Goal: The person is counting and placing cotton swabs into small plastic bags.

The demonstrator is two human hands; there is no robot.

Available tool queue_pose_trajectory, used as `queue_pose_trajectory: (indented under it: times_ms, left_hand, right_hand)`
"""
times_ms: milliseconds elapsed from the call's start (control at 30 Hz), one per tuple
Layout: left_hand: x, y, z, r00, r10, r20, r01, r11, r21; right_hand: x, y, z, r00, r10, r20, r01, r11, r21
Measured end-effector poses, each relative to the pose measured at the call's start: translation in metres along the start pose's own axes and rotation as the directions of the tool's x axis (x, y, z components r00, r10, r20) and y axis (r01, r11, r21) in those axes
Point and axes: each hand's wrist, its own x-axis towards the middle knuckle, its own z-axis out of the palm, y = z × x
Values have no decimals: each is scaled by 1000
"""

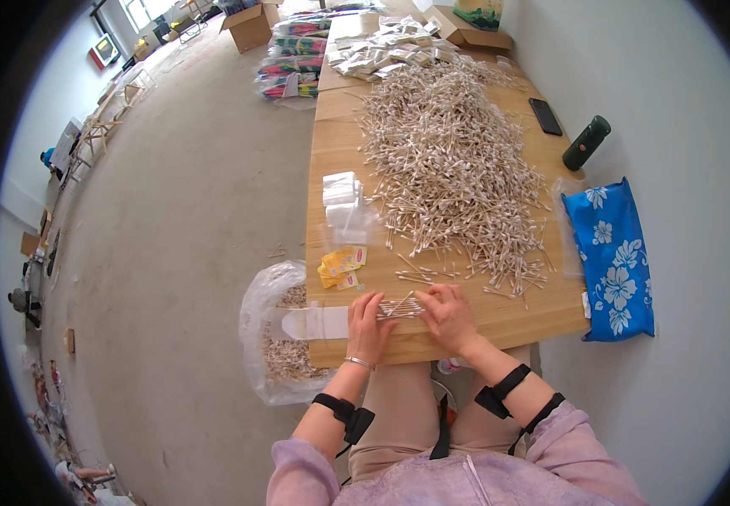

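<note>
At the near edge of the wooden table, a small bundle of cotton swabs (399, 309) lies sideways between my two hands. My left hand (367, 327) has its fingers closed on the left ends of the bundle. Thumb and fingers of my right hand (449, 317) pinch the right ends. A flat white strip with a rounded end (321, 323) lies beside my left hand and reaches past the table's left edge. Beyond my hands spreads a large heap of loose cotton swabs (449, 160), with a few strays near my fingers.
Left of the heap lie clear plastic bags (344, 202) and yellow cards (341, 266). A plastic-lined container of swabs (274, 371) stands off the left edge. A blue flowered pack (611, 261), dark bottle (586, 143) and phone (544, 116) line the right. Filled packets (390, 46) lie far back.
</note>
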Motion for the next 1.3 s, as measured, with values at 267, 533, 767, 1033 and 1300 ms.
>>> queue_pose_trajectory:
  times_ms: [267, 533, 767, 1033, 1300]
  left_hand:
    - [-36, 2, -20, 998, -59, -20, 59, 998, -8]
    - [-99, -16, -69, 993, -114, 22, 114, 993, 4]
    - [-166, -27, -103, 909, -363, 205, 384, 920, -77]
    - [-217, -28, -147, 837, -522, 164, 525, 850, 24]
    - [-226, -11, -168, 839, -544, 17, 544, 839, 13]
  right_hand:
    - [-3, -16, 26, 973, -186, 134, 220, 919, -326]
    - [-15, -12, 10, 994, -77, 77, 90, 979, -181]
    - [-36, 34, 15, 979, 67, -195, -53, 996, 78]
    - [-37, 57, 0, 949, 312, -43, -238, 798, 553]
    - [-43, 71, 3, 968, 231, 101, -252, 868, 428]
